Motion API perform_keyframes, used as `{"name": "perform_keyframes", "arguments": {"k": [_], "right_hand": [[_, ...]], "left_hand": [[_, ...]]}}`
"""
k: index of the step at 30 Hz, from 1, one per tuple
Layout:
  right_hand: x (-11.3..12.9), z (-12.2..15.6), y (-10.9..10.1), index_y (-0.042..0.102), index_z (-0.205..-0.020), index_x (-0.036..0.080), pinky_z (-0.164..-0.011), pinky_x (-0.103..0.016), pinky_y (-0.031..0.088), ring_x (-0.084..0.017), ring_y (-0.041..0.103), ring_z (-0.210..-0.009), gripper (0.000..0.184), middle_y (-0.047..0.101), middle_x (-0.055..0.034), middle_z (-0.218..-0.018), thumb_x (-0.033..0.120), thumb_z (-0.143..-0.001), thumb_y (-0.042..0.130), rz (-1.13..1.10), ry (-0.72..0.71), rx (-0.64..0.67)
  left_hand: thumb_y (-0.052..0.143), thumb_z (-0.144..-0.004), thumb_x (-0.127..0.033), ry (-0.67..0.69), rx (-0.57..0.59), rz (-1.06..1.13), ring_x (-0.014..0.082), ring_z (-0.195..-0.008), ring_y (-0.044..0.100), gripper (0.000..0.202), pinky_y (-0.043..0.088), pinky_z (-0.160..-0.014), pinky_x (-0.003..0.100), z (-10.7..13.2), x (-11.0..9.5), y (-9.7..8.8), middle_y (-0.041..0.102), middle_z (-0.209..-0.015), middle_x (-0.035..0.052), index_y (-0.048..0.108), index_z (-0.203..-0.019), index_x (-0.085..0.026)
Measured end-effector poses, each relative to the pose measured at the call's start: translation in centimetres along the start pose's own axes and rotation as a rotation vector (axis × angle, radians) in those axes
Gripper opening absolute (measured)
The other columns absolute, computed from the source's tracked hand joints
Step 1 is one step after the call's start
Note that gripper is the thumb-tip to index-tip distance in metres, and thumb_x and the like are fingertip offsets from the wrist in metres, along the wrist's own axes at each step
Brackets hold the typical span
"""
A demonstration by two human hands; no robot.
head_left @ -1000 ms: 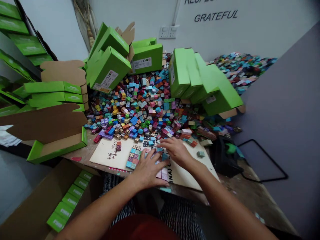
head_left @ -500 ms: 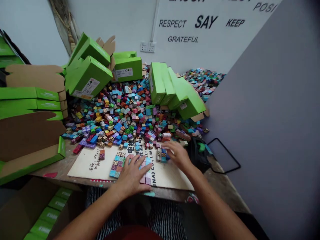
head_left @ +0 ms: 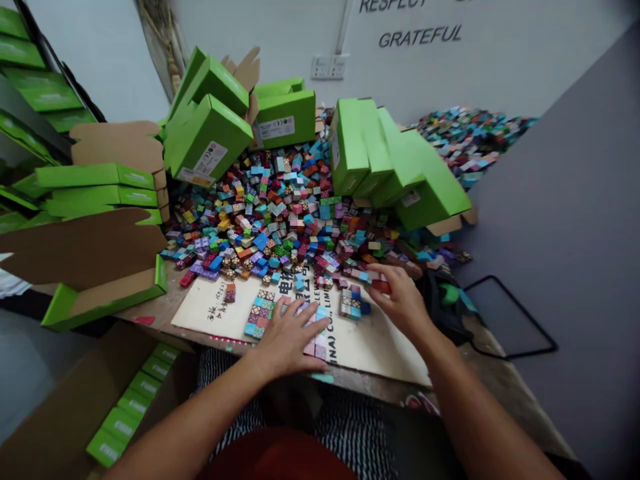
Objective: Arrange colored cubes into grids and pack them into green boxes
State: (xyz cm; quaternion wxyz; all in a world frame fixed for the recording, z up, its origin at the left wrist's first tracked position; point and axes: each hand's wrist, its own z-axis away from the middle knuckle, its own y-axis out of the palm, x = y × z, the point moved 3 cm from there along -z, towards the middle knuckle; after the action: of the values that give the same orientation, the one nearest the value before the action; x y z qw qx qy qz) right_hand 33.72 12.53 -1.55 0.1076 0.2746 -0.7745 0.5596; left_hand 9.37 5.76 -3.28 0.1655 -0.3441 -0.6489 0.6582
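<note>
My left hand [head_left: 293, 333] lies flat with fingers spread on a panel of small coloured cubes [head_left: 257, 313] in neat rows; its middle is covered by the hand. The cubes are teal, pink, purple and patterned. My right hand [head_left: 400, 300] has thumb and index finger curled around a reddish-orange block [head_left: 381, 286] at the near edge of the pile. Just left of that hand sits a small cluster of joined cubes [head_left: 350, 303], with a dark blue cube [head_left: 365, 308] beside it. A single reddish cube [head_left: 230, 292] stands apart on the cardboard sheet [head_left: 200, 310].
A large heap of loose cubes [head_left: 270, 213] spreads across the table. Open green boxes [head_left: 213, 143] lie at the back left and more green boxes [head_left: 390, 160] at the back right. A black object with a wire frame [head_left: 443, 303] is at the right. A carton of green boxes [head_left: 133, 403] stands below.
The camera view has swung left and down. My right hand has moved from above the small cube cluster to the blocks at its right. The left hand stays on the panel.
</note>
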Motion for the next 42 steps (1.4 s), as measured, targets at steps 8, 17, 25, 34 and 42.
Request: {"name": "perform_keyframes", "arguments": {"k": [8,17,25,34,42], "right_hand": [[4.7,7.2,2.3,0.053,-0.128,0.031,-0.095,-0.041,0.047,-0.024,0.053,-0.115,0.05,0.052,-0.0081,-0.126,0.018,-0.079,0.054,-0.132,-0.122,0.352],[4.2,10.9,3.9,0.06,-0.119,0.03,-0.093,-0.05,0.046,-0.03,0.052,-0.112,0.037,0.053,-0.0116,-0.121,0.039,-0.083,0.06,-0.128,-0.007,0.058],[5.2,8.0,3.8,0.065,-0.113,0.028,-0.095,-0.044,0.046,-0.024,0.054,-0.113,0.029,0.06,-0.0082,-0.119,0.028,-0.086,0.057,-0.36,-0.154,0.396],[3.3,7.1,2.5,0.064,-0.094,0.024,-0.085,-0.042,0.047,-0.025,0.059,-0.093,0.021,0.065,-0.0061,-0.095,0.039,-0.081,0.061,-0.382,0.066,0.256],[5.7,4.8,5.5,0.063,-0.081,0.022,-0.085,-0.039,0.047,-0.024,0.058,-0.096,0.018,0.063,-0.0073,-0.094,0.039,-0.082,0.055,-0.469,0.08,0.062]], "left_hand": [[0.058,-0.075,-0.071,-0.01,0.031,-0.04,0.0347,-0.135,0.026,0.08,0.013,-0.111,0.058,-0.1,-0.1,-0.1,0.031,-0.15,0.0058,0.031,-0.141,-0.034],[0.056,-0.076,-0.071,-0.015,0.028,-0.034,0.0338,-0.135,0.025,0.079,0.012,-0.111,0.057,0.0,-0.1,-0.1,0.031,-0.151,0.0054,0.031,-0.141,-0.033],[0.055,-0.076,-0.072,-0.007,0.035,-0.037,0.0331,-0.135,0.026,0.081,0.014,-0.111,0.056,-0.1,0.0,0.0,0.032,-0.15,0.0062,0.032,-0.141,-0.03],[0.053,-0.075,-0.074,-0.008,0.022,-0.064,0.0334,-0.135,0.026,0.083,0.013,-0.112,0.055,0.0,-0.1,0.0,0.031,-0.151,0.0057,0.032,-0.141,-0.028],[0.05,-0.077,-0.075,-0.018,-0.001,-0.037,0.0317,-0.135,0.027,0.085,0.014,-0.111,0.056,0.0,-0.1,-0.1,0.034,-0.149,0.0069,0.031,-0.142,-0.024]]}}
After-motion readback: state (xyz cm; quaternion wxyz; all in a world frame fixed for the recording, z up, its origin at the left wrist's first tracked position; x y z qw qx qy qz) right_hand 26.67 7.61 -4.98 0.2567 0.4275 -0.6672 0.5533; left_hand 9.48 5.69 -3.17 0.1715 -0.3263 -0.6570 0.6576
